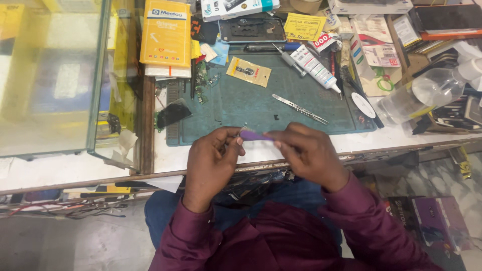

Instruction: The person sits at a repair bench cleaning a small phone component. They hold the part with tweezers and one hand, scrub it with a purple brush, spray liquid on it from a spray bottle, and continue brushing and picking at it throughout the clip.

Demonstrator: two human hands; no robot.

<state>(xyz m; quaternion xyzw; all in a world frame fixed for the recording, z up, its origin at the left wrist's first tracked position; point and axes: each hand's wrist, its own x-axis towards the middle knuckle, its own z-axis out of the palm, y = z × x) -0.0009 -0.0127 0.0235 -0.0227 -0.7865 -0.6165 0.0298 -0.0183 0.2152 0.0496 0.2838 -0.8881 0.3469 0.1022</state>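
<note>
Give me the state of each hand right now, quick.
Left hand: fingers pinched shut on one end of the small purple tool.
Right hand: fingers closed on the other end of the same tool.

Long maroon shirt sleeves reaching to both wrists, cuffs plain and unbuttoned-looking, left hand point(211, 160) and right hand point(309, 153) bare, no rings or watch showing, blue jeans over the lap
</note>
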